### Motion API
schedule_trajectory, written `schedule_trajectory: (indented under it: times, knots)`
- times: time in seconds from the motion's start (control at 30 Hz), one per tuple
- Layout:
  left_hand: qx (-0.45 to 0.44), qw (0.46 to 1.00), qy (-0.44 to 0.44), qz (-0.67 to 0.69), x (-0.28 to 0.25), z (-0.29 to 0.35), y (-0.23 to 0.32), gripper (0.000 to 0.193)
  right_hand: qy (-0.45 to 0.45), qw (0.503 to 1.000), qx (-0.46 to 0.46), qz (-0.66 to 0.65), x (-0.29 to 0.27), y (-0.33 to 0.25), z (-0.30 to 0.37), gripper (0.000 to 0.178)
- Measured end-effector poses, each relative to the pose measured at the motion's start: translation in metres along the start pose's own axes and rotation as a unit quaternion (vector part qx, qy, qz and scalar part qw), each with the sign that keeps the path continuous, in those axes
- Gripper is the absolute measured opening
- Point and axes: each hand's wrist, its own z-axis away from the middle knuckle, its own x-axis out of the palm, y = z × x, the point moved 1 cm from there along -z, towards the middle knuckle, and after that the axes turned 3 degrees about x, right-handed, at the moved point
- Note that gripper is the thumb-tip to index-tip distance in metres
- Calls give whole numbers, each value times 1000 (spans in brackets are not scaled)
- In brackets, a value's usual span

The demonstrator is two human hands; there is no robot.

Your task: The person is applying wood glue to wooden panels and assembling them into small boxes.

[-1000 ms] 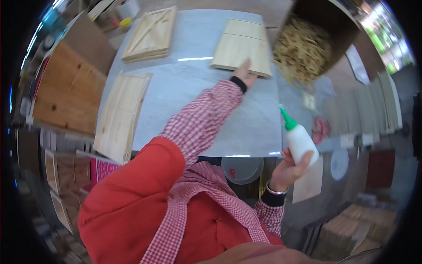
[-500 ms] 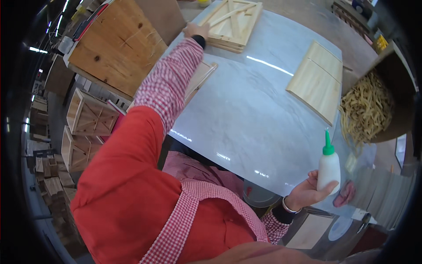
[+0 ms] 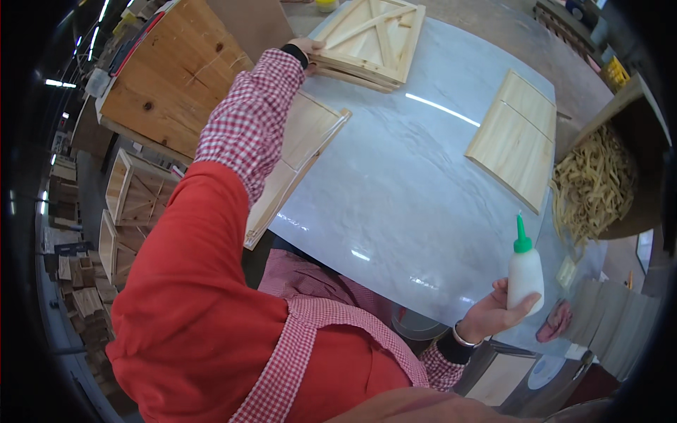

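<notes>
At the far side, my left hand (image 3: 307, 49) grips the left corner of a framed wooden panel (image 3: 395, 44) with diagonal slats, thumb on top and a fingertip below. That panel sits askew over other wooden pieces (image 3: 356, 79) stacked beneath it. My right hand (image 3: 490, 314), at the near right, is wrapped around a white squeeze bottle (image 3: 525, 278) with a green nozzle, held upright. Partly under my left arm lies a wooden board (image 3: 300, 134) with a strip along its right edge. Another pale grooved board (image 3: 513, 137) lies flat on the right.
The marbled grey table (image 3: 395, 190) spreads between my arms. On the right, a tipped box holds tan curled strips (image 3: 598, 185). A pink cloth (image 3: 555, 321) lies beside a stack of grey sheets (image 3: 610, 324). A large knotted wooden panel (image 3: 173, 88) stands at the left.
My left hand has shifted slightly left, and the top framed panel now sits out of line with the stack. More of the board under my arm shows. The right hand still holds the bottle.
</notes>
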Motion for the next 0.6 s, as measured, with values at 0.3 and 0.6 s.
schedule_trajectory:
  times: [0.3,0.6]
  knots:
    - [32,916,-86,391,6,16,18,20,-18,998,-2,-55,2,-28,15,50]
    - [517,852,56,63,-61,264,0,28,-35,989,-63,-128,-51,-67,45,46]
